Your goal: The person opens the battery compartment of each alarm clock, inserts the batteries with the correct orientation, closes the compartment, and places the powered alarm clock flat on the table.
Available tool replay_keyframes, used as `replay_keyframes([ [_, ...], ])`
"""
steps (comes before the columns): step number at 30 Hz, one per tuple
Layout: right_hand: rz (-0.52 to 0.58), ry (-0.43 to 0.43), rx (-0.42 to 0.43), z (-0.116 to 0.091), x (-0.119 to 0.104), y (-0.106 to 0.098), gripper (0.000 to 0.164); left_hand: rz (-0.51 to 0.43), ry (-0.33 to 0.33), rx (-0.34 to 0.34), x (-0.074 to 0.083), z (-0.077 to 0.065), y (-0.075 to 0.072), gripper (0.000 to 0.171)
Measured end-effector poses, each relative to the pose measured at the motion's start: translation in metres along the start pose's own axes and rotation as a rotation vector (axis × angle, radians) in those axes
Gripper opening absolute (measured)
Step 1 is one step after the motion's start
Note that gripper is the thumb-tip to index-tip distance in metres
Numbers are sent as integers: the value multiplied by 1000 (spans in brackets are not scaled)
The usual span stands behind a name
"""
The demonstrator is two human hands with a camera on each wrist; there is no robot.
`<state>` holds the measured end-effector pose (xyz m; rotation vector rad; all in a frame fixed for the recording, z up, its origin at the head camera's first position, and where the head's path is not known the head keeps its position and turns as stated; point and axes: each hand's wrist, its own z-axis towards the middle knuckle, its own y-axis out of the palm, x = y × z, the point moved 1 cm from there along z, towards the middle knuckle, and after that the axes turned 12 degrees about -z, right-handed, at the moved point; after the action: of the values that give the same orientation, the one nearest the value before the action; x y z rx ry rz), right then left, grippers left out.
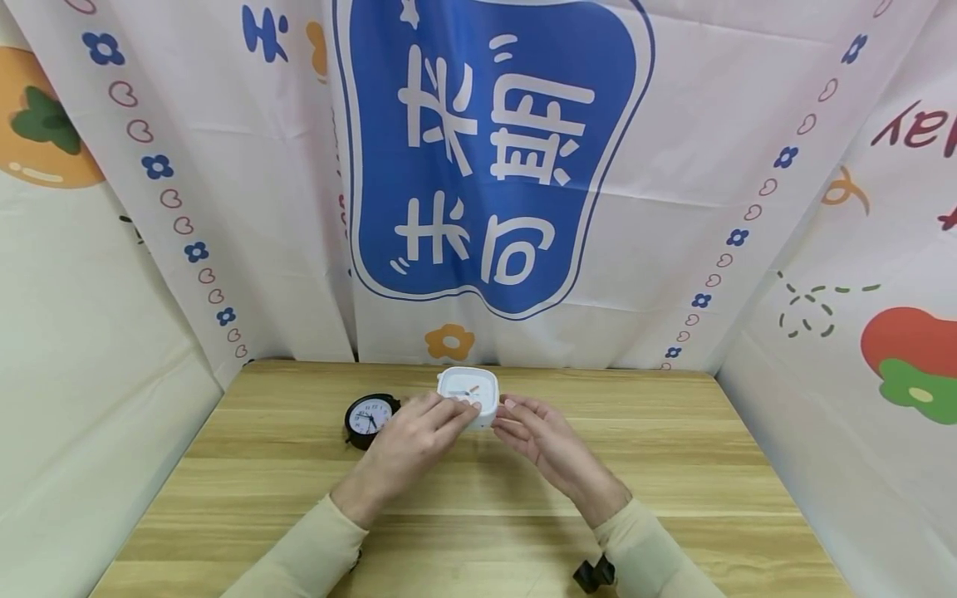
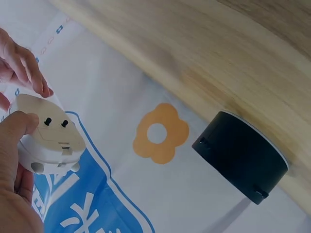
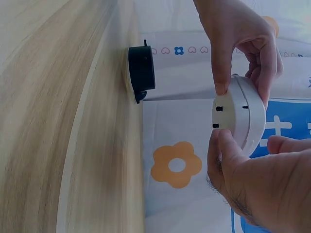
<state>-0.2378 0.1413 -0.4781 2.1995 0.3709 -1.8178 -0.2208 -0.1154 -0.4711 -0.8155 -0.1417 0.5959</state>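
Observation:
A white rounded-square clock [image 1: 486, 380] is raised off the table, its dial up in the head view. My left hand [image 1: 407, 448] grips it, fingers across the front; in the right wrist view the thumb [image 3: 221, 80] presses the back. Two small black knobs show on the white clock's back [image 2: 53, 133] in the left wrist view. My right hand [image 1: 549, 448] is at the clock's right side, fingers mostly extended. From the right wrist, its fingertips [image 3: 226, 138] appear at the back close to a knob; whether they touch it is unclear.
A round black alarm clock [image 1: 366, 419] stands on the wooden table [image 1: 478, 531], just left of my left hand. Behind the table hangs a printed cloth [image 1: 695, 166]. A small black object [image 1: 594, 575] is by my right sleeve.

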Motion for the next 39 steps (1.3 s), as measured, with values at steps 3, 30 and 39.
replay_keyframes([
  [3,1,-9,-22,1,1,2,61,20,16,-13,2,0,1,56],
  [30,-102,-44,41,3,3,-7,66,-247,-112,-71,3,-4,2,51],
  [39,-193,-53,96,4,0,-13,61,-439,-420,-63,-3,-3,-7,46],
])
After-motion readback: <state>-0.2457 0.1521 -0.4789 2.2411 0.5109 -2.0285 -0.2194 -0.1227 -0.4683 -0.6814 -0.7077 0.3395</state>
